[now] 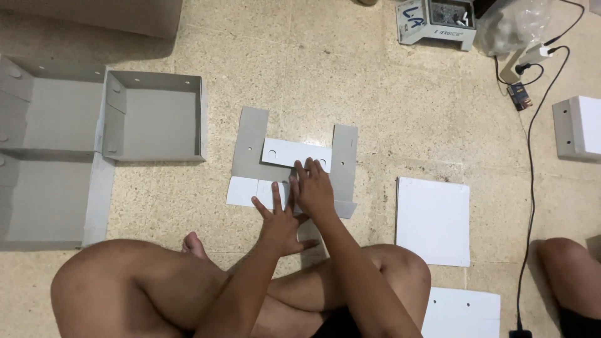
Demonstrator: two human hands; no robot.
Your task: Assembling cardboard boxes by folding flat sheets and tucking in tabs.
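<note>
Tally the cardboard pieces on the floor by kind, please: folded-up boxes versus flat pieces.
Folded-up grey trays: 2, one nearer and one at the left edge
White closed box: 1
Partly folded blank under both hands: 1
Flat white sheets: 2, upper and lower
Total: 6

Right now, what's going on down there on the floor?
A person sits cross-legged on the tiled floor, both palms flat on a flat cardboard box blank. The left hand presses its near edge; the right hand presses its middle. A folded grey box stands to the left, a white sheet to the right.
</note>
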